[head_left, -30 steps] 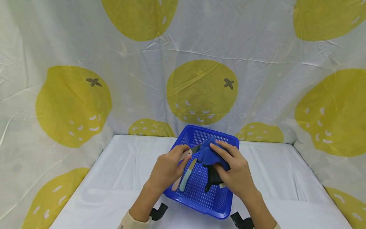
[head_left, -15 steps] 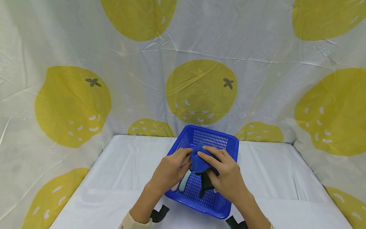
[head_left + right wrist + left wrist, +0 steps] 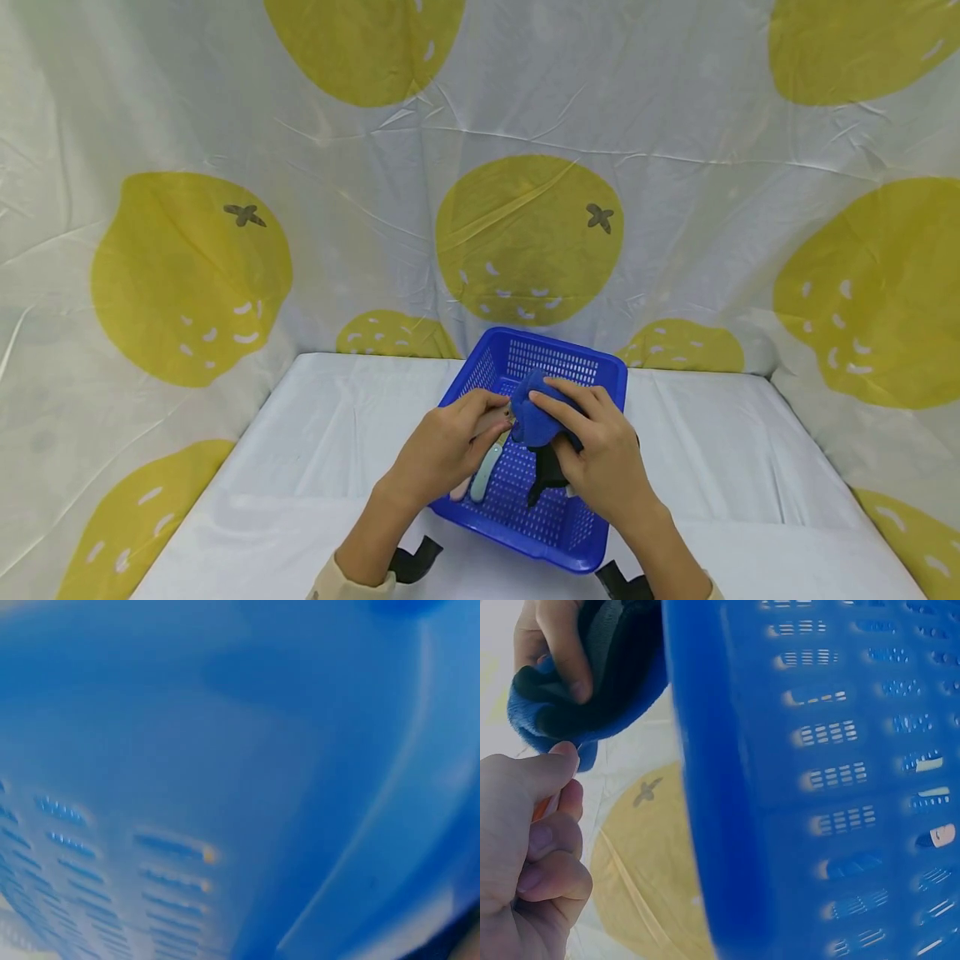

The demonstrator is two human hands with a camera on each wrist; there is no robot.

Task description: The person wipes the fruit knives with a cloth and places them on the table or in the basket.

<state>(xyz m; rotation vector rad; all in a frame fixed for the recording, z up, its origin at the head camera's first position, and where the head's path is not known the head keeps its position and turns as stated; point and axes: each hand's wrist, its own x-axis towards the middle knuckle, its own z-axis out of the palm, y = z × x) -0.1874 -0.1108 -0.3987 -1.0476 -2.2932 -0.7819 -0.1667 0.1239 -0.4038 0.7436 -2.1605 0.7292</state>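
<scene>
My left hand (image 3: pixel 446 442) pinches the pale pink handle of a knife (image 3: pixel 491 419) above the basket. My right hand (image 3: pixel 603 450) grips a blue cloth (image 3: pixel 536 417) with a black underside, fingers over the top and thumb below. The cloth wraps the knife's blade, which is hidden inside it. A black flap of the cloth hangs down beneath. In the left wrist view the cloth (image 3: pixel 622 724) meets the left fingertips, with the left hand (image 3: pixel 536 855) curled. Below, a knife with a light blue handle (image 3: pixel 486 475) lies in the blue basket (image 3: pixel 517 546), beside another pink handle (image 3: pixel 459 490).
The perforated basket stands on a white-covered table (image 3: pixel 345 450), under both hands. A lemon-print curtain (image 3: pixel 360 208) closes off the back and sides. Basket wall fills most of the right wrist view. Black straps (image 3: pixel 415 560) hang near the wrists.
The cloth has slid left along the blade to the handle, hiding the blade, then shifted slightly back to the right. My left hand keeps its hold on the knife.
</scene>
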